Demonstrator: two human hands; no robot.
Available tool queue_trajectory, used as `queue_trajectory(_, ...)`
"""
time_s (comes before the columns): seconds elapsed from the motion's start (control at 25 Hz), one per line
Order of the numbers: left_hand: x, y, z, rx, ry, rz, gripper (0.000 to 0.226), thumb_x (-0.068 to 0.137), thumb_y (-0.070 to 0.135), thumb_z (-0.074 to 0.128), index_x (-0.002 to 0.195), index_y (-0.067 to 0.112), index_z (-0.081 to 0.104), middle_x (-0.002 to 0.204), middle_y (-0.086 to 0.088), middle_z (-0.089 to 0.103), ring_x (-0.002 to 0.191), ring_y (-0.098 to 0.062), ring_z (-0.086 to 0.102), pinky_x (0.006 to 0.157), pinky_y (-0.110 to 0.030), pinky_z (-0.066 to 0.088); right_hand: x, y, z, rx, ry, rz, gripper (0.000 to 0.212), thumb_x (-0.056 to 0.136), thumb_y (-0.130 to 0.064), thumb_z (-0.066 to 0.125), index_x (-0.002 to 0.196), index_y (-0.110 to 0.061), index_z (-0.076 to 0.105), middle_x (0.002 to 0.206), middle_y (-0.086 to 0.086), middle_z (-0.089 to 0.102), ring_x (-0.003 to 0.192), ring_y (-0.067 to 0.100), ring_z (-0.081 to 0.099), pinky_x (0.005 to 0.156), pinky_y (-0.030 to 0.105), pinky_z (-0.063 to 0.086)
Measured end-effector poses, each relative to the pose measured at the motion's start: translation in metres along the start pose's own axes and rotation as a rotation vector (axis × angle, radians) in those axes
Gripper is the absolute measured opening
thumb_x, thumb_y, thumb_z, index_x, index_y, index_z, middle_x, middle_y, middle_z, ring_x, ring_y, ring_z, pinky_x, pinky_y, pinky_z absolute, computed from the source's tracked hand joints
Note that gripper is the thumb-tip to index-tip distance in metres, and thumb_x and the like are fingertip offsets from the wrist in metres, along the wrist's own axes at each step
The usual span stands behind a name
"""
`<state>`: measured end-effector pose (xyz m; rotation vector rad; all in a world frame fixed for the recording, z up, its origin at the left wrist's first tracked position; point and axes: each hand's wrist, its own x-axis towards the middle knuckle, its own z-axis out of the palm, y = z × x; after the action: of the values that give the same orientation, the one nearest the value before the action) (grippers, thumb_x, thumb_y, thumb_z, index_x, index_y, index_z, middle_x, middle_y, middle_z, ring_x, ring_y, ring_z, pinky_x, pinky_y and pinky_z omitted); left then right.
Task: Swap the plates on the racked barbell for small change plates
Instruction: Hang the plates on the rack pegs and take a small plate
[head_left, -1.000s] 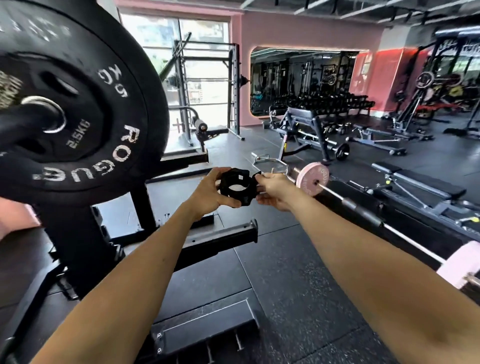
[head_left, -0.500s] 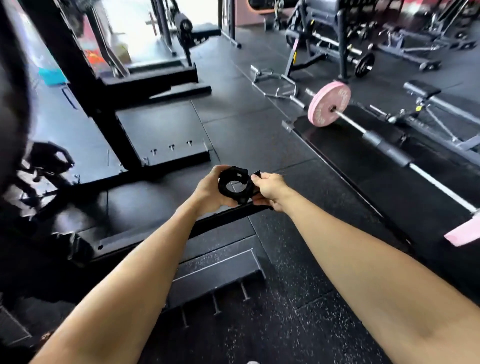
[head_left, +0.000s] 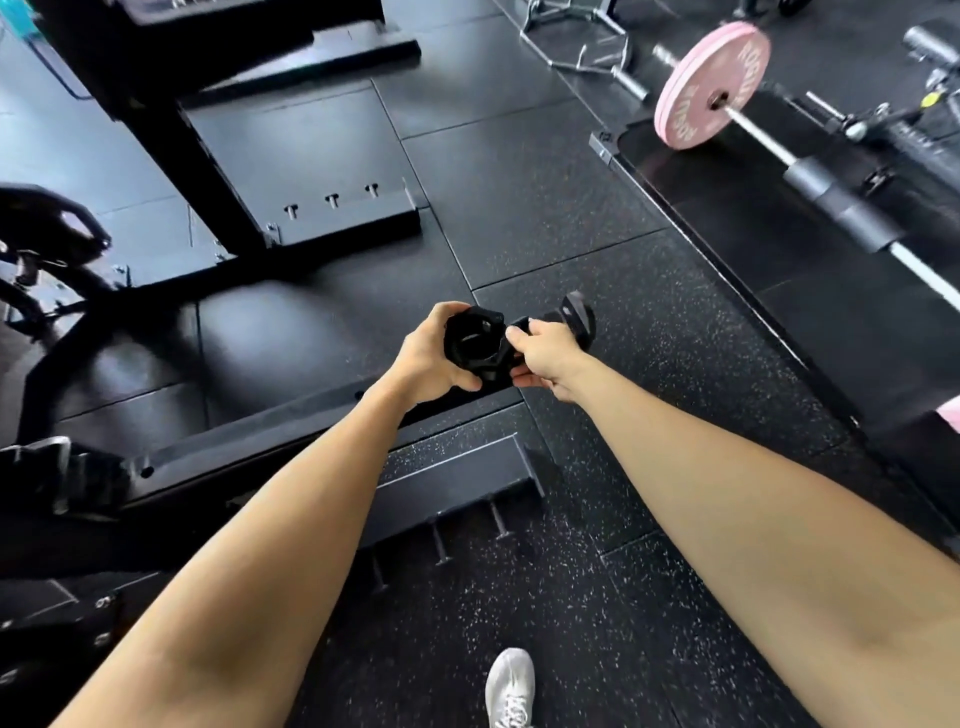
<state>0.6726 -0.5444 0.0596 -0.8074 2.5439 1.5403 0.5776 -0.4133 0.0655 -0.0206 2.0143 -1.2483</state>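
The black barbell collar was between the two hands, held out over the dark rubber floor, the left hand curled around its ring from the left and the right hand pinching its lever side with closed fingers.

A gym: rubber floor, pink-plated barbell

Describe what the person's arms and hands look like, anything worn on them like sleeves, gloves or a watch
Both arms are bare from the frame's bottom edge to the fingers: no sleeves show. The left hand and the right hand wear no gloves, and I see no watch, wristband, ring or wrap on either wrist or hand. No markings show on the forearms. The only clothing in view is a white lace-up sneaker.
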Motion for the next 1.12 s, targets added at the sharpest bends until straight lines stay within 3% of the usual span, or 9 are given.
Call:
queue_trajectory(0.12,0.007,-0.005,0.005,-0.021,0.016,-0.011,0.092,0.052,-0.005,0.083,0.130,0.023,0.044,0.114,0.004,0.060,0.108,-0.019,0.058,0.094,-0.026,0.046,0.009,0.003,0.001,-0.007,0.022,-0.010,0.026,0.100,-0.025,0.047,0.123,-0.013,0.054,0.101,0.013,0.060,0.061,0.019,0.056,0.056,0.031,0.052)
queue_trajectory(0.24,0.003,-0.006,0.008,0.030,0.006,-0.003,0.091,0.054,-0.001,0.084,0.131,0.021,0.040,0.116,0.002,0.058,0.111,-0.020,0.056,0.094,-0.026,0.044,0.004,0.006,-0.002,-0.075,0.006,0.010,0.040,0.100,-0.027,0.047,0.135,-0.007,0.048,0.107,0.013,0.061,0.069,0.021,0.058,0.066,0.035,0.054)
queue_trajectory(0.32,-0.003,-0.002,0.008,0.068,-0.015,0.006,0.099,0.055,0.005,0.086,0.138,0.021,0.034,0.126,0.001,0.052,0.119,-0.020,0.050,0.100,-0.028,0.041,-0.003,0.006,-0.005,-0.164,0.027,-0.009,0.052,0.099,-0.034,0.046,0.144,-0.009,0.039,0.131,0.013,0.056,0.094,0.028,0.062,0.079,0.039,0.053)
queue_trajectory(0.4,-0.011,0.003,0.006,0.084,-0.011,0.018,0.109,0.057,0.012,0.087,0.145,0.023,0.024,0.136,0.000,0.037,0.124,-0.014,0.038,0.103,-0.024,0.032,-0.011,0.004,-0.012,-0.332,0.108,-0.088,0.062,0.097,-0.044,0.045,0.149,-0.014,0.032,0.148,0.010,0.042,0.124,0.032,0.050,0.100,0.041,0.046)
queue_trajectory(0.44,-0.016,0.006,0.004,0.089,0.009,0.027,0.109,0.059,0.015,0.088,0.146,0.024,0.023,0.137,0.001,0.032,0.123,-0.012,0.034,0.102,-0.022,0.028,-0.017,0.003,-0.015,-0.404,0.142,-0.137,0.063,0.095,-0.047,0.045,0.149,-0.016,0.032,0.149,0.010,0.040,0.130,0.031,0.045,0.106,0.041,0.040)
queue_trajectory(0.76,-0.108,0.035,-0.006,0.180,0.137,0.108,0.082,0.066,0.025,0.085,0.136,0.030,0.043,0.137,0.001,0.040,0.128,-0.013,0.042,0.098,-0.020,0.029,-0.120,0.010,-0.038,-0.663,0.130,-0.399,0.056,0.089,-0.040,0.054,0.142,-0.026,0.043,0.146,0.005,0.040,0.129,0.028,0.045,0.108,0.042,0.036)
queue_trajectory(1.0,-0.240,0.052,0.014,0.187,0.223,0.184,0.074,0.065,0.026,0.086,0.131,0.030,0.051,0.127,0.001,0.046,0.117,-0.009,0.045,0.092,-0.022,0.038,-0.246,0.049,-0.050,-0.730,0.110,-0.520,0.060,0.087,-0.039,0.058,0.144,-0.029,0.040,0.149,0.004,0.037,0.132,0.027,0.044,0.108,0.042,0.032)
queue_trajectory(1.12,-0.327,0.059,0.026,0.178,0.274,0.221,0.075,0.065,0.026,0.088,0.130,0.029,0.051,0.125,0.002,0.044,0.113,-0.007,0.043,0.098,-0.025,0.038,-0.327,0.077,-0.054,-0.731,0.101,-0.615,0.064,0.086,-0.039,0.061,0.145,-0.028,0.039,0.151,0.005,0.036,0.134,0.027,0.042,0.110,0.044,0.032)
